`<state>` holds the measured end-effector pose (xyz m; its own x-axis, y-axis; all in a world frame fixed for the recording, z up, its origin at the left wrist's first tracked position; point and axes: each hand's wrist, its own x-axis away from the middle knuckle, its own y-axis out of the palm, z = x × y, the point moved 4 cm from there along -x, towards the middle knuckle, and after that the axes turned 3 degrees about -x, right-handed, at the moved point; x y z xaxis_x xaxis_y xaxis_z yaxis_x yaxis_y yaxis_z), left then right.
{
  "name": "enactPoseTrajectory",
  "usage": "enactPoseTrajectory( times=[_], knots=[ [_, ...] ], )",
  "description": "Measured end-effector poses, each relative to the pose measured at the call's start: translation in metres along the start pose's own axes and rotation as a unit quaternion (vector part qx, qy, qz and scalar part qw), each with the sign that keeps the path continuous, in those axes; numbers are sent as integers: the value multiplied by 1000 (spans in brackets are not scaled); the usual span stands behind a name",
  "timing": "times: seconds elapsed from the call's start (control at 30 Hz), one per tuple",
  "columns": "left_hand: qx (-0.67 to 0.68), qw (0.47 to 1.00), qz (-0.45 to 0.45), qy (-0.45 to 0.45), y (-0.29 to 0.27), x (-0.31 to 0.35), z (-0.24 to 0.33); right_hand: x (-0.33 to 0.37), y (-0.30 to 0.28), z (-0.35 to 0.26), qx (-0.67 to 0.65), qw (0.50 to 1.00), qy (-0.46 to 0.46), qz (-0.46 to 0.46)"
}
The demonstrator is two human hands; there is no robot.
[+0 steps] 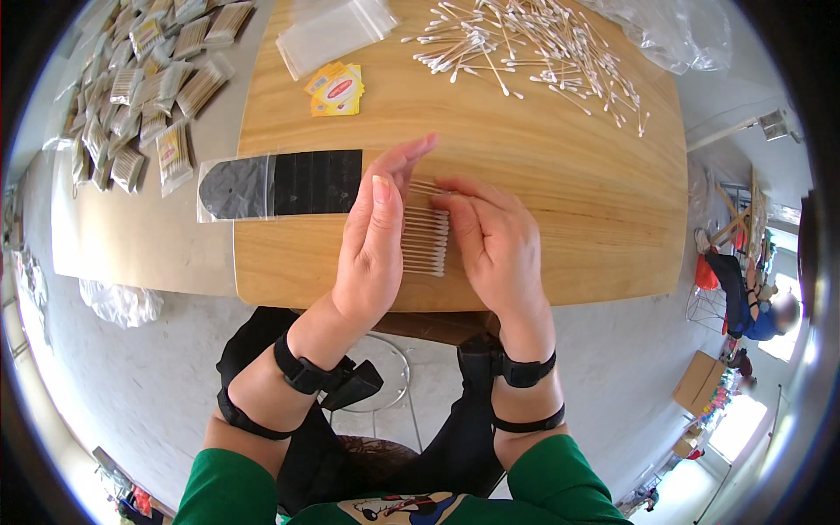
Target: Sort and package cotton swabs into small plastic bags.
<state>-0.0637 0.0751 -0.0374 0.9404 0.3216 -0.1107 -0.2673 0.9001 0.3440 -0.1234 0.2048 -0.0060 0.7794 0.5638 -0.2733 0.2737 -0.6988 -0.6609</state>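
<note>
My left hand [376, 236] stands on its edge on the wooden table, fingers straight and held together, holding nothing. Its palm faces a row of cotton swabs [424, 245] laid side by side, and it hides their left ends. At the far end of that row, my right hand [499, 232] is closed, thumb and fingertips pinching the white tip of a cotton swab [426, 187]. Left of my left hand lies a flat black strip [317, 184] with a rounded grey end inside clear plastic.
Loose cotton swabs [534, 52] are heaped at the far right of the table [569, 227]. Clear bags [337, 35] and yellow cards [337, 90] lie at the far middle. Many bagged swab packs [131, 87] cover the left surface. Crumpled plastic [674, 31] sits at the far right corner.
</note>
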Motion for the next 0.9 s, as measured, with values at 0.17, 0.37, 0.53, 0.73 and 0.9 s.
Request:
enactPoseTrajectory(
  times=[0.17,0.37,0.53,0.73,0.9],
  knots=[
    [9,1000,-2,6,4,-1,1,1,-22,19,22,996,67,50],
    [13,1000,1,9,-5,1,-6,15,-16,-2,150,988,44,-1],
    [31,999,26,-8,4,0,-2,40,18,-32,205,972,-29,-113],
    [4,998,53,-34,-8,-1,10,37,29,-33,242,962,-8,-130],
    [-565,819,87,55,-74,-26,55,28,39,-29,275,951,-24,-140]
  ],
)
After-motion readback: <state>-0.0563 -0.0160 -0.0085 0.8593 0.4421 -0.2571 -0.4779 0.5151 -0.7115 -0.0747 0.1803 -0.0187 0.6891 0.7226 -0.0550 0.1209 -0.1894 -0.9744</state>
